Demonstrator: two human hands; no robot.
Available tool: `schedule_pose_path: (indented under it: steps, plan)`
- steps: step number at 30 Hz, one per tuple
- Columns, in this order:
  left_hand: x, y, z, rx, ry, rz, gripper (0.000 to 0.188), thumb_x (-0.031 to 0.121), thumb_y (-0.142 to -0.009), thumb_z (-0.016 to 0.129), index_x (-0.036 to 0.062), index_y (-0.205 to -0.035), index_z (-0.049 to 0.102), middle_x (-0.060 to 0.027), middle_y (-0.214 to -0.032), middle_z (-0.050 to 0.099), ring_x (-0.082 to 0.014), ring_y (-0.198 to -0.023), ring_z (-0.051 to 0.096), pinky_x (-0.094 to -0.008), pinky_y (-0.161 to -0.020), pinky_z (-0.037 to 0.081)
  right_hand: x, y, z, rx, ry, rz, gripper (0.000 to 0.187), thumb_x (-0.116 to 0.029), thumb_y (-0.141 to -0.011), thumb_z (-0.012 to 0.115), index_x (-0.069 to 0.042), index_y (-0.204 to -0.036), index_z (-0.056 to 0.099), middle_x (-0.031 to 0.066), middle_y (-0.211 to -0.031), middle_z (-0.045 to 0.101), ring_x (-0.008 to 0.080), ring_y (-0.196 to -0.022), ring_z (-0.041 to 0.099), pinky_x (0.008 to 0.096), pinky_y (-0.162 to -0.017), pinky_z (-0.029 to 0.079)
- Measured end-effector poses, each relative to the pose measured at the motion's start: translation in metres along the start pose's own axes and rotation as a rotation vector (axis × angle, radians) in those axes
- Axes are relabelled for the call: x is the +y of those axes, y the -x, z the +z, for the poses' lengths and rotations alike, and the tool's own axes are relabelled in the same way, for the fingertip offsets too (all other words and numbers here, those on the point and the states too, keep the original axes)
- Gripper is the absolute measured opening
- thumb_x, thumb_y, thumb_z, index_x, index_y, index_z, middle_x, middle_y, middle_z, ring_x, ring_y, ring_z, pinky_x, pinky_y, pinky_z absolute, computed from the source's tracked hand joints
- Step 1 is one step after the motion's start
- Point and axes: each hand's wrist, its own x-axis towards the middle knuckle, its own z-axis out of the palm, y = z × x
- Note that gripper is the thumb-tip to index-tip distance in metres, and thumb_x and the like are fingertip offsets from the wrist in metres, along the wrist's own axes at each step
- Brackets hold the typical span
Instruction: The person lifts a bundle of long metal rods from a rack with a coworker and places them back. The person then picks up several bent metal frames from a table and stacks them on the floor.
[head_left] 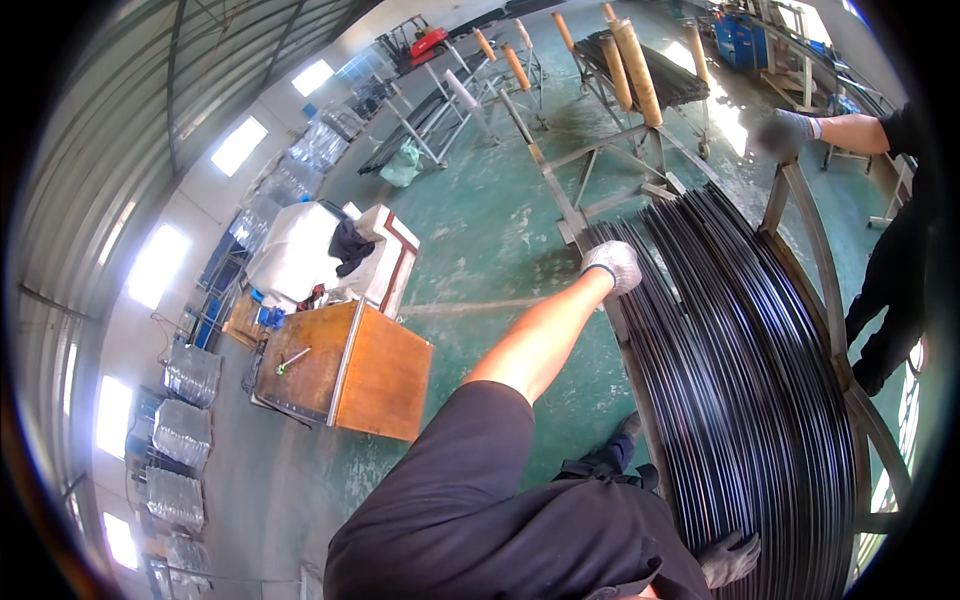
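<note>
A wide bed of long, thin black strips (740,370) lies side by side on a metal rack along my right. My left hand (613,266), in a pale knit glove, reaches out to the far left edge of the strips. Its fingers curl down over the outermost ones, and their tips are hidden. Close to my body, my right hand (730,560) wears a greyish glove and rests on the near part of the strips, fingers stretched out. Only the hand shows there; my trunk covers its arm.
Across the rack, a co-worker's gloved hand (785,133) is at a metal upright (812,230). Beyond stands a frame with cardboard-wrapped posts (636,72). To my left are a wooden cabinet (385,370) and wrapped stacks (192,375). A red forklift (428,42) is far back.
</note>
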Motion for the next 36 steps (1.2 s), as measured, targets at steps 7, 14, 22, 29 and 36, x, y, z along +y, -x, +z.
schedule_pose_path:
  steps: [7, 14, 22, 29, 36]
  plan:
    - [-0.001, -0.002, -0.003, -0.114, -0.300, 0.174, 0.032, 0.018, -0.089, 0.066, 0.0078, -0.111, 0.086, -0.0186, -0.124, 0.080, -0.0374, -0.115, 0.078, -0.0469, -0.098, 0.063, -0.003, 0.002, 0.002, -0.015, 0.054, 0.048, 0.057, -0.049, -0.113, 0.051, -0.013, -0.155, 0.062, 0.0118, -0.161, 0.058, 0.0310, -0.154, 0.048, 0.0483, -0.134, 0.032]
    - [-0.010, -0.014, 0.016, -0.107, -0.268, 0.151, 0.033, 0.017, -0.088, 0.065, 0.0077, -0.111, 0.086, -0.0194, -0.121, 0.081, -0.0380, -0.116, 0.078, -0.0474, -0.098, 0.063, -0.004, 0.000, -0.004, -0.025, 0.042, 0.033, 0.056, -0.048, -0.113, 0.051, -0.014, -0.157, 0.060, 0.0116, -0.162, 0.058, 0.0310, -0.155, 0.047, 0.0484, -0.135, 0.031]
    - [-0.006, -0.018, 0.013, -0.139, -0.307, 0.171, 0.033, 0.018, -0.090, 0.063, 0.0079, -0.112, 0.086, -0.0189, -0.124, 0.080, -0.0367, -0.117, 0.078, -0.0473, -0.099, 0.063, 0.001, 0.000, 0.002, 0.022, 0.027, 0.010, 0.055, -0.047, -0.112, 0.053, -0.012, -0.153, 0.064, 0.0123, -0.158, 0.061, 0.0317, -0.151, 0.051, 0.0485, -0.133, 0.034]
    - [-0.008, -0.023, 0.017, -0.103, -0.257, 0.153, 0.034, 0.021, -0.091, 0.062, 0.0073, -0.111, 0.086, -0.0194, -0.124, 0.080, -0.0373, -0.117, 0.078, -0.0473, -0.099, 0.063, 0.006, -0.001, 0.010, 0.022, 0.051, 0.009, 0.055, -0.048, -0.112, 0.053, -0.012, -0.153, 0.063, 0.0123, -0.158, 0.061, 0.0317, -0.151, 0.051, 0.0480, -0.133, 0.034]
    - [-0.013, -0.023, 0.021, -0.107, -0.194, 0.109, 0.035, 0.022, -0.089, 0.064, 0.0070, -0.111, 0.086, -0.0204, -0.123, 0.080, -0.0384, -0.116, 0.078, -0.0479, -0.099, 0.062, -0.003, 0.000, 0.001, -0.010, 0.075, 0.036, 0.056, -0.048, -0.113, 0.052, -0.013, -0.155, 0.061, 0.0112, -0.159, 0.060, 0.0314, -0.153, 0.049, 0.0482, -0.134, 0.033]
